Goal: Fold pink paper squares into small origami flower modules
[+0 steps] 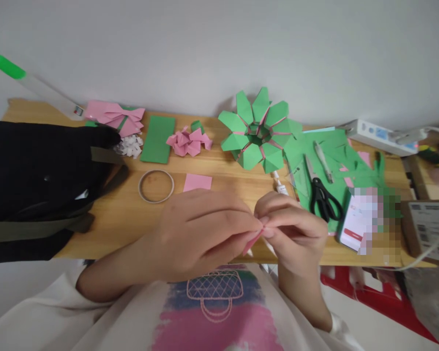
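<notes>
A small folded piece of pink paper point(253, 242) is pinched between both hands, near the table's front edge. My left hand point(208, 231) closes on it from the left and covers most of it. From the right, my right hand point(294, 229) grips its upper tip between thumb and fingers. Beyond the hands stands a green paper flower shape point(256, 134) with pink edges. A flat pink paper square point(198, 182) lies just past my left hand, beside a tape roll point(156, 186). A white glue tube point(279, 184) is behind my right hand.
Black scissors point(324, 197), a cutter point(324, 162) and a phone point(360, 219) lie at the right, around green paper point(336, 141). A power strip point(382, 136) is behind. Pink folded flowers point(190, 141) and green paper point(158, 139) stand left of centre; a black bag point(44, 190) covers the left.
</notes>
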A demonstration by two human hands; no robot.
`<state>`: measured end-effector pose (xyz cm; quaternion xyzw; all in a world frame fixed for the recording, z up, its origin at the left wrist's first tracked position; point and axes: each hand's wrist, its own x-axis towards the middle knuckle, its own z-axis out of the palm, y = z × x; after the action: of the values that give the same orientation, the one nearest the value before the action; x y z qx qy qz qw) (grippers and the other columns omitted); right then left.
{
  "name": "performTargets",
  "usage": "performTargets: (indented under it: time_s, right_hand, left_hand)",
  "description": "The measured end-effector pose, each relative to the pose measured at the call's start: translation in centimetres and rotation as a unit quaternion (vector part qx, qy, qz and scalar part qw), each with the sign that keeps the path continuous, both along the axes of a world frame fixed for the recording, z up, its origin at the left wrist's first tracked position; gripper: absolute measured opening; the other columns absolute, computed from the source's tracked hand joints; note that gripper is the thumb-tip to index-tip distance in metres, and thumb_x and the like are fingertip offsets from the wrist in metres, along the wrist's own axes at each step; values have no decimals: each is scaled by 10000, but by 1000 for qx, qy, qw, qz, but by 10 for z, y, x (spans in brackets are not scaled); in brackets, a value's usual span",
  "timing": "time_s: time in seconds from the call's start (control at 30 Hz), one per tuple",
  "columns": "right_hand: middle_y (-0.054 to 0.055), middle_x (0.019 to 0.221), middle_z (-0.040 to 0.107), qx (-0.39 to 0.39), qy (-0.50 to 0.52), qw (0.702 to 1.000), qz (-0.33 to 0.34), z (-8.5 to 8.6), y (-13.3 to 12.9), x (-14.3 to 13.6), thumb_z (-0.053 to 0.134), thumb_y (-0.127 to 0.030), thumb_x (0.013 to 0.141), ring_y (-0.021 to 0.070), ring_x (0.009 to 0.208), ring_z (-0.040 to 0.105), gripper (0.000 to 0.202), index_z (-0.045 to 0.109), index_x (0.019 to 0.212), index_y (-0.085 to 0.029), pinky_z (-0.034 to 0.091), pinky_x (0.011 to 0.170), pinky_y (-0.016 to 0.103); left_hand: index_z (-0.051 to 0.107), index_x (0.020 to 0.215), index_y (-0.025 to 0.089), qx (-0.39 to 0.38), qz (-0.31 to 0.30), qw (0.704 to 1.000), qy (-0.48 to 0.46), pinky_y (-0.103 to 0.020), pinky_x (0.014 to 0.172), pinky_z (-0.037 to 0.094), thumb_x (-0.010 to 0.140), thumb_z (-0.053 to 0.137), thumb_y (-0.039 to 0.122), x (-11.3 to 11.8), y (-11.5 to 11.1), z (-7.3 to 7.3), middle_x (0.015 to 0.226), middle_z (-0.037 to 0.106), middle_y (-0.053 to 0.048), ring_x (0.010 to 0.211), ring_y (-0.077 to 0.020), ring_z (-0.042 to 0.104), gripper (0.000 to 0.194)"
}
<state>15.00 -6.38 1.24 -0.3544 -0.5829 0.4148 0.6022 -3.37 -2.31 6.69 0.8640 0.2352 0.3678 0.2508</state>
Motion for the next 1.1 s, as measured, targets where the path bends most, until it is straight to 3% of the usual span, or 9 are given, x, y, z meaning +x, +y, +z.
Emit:
performTargets:
  time_s: [0.1, 0.47, 0.63, 0.83, 1.0, 1.1]
  right_hand:
    - [11, 777, 703, 9, -14, 1000, -6, 1, 0, 1, 689, -161, 820, 158, 697, 629, 192, 741, 958, -284, 533, 631, 338]
    - [17, 785, 698, 40, -34, 999, -7, 2, 0, 5, 667, -123, 819, 160, 694, 628, 238, 737, 990, -274, 527, 616, 339]
    - [8, 781, 693, 26, -57, 998, -16, 2, -1, 6, 675, -117, 806, 157, 678, 622, 244, 732, 971, -288, 526, 607, 335]
    - [9, 800, 679, 37, -95, 994, -29, 5, -1, 7, 670, -30, 766, 148, 685, 609, 305, 726, 955, -263, 511, 612, 319]
    - [16, 806, 673, 37, -142, 989, -23, 0, 2, 11, 663, -15, 758, 149, 707, 616, 279, 711, 929, -231, 503, 631, 310]
    - [22, 773, 675, 21, -209, 978, -1, -3, 3, 12, 657, -47, 779, 153, 704, 621, 192, 689, 885, -203, 500, 638, 308]
  left_hand:
    - [671, 900, 172, 23, 0, 1000, 12, -202, 693, 543, 875, 607, 123, -1, 0, -1, 855, 751, -28, 749, -111, 697, 84]
    - [668, 907, 263, -1, -11, 999, 40, -221, 704, 553, 887, 586, 165, -1, 0, -2, 902, 747, 20, 756, -121, 694, 129]
    - [663, 874, 189, -29, -27, 999, 8, -199, 662, 546, 873, 570, 97, 3, 3, -1, 847, 741, -29, 726, -117, 688, 131]
    - [663, 893, 170, -46, -30, 998, -2, -180, 641, 539, 872, 618, 149, 7, 5, -2, 810, 739, -26, 704, -104, 677, 54]
    - [657, 860, 202, -49, -9, 999, -1, -205, 647, 529, 883, 557, 121, 5, 7, -14, 788, 735, 3, 714, -111, 677, 131]
    - [651, 800, 195, -84, 2, 995, 55, -231, 631, 489, 912, 497, 140, 4, 7, -29, 759, 718, 7, 694, -124, 657, 199]
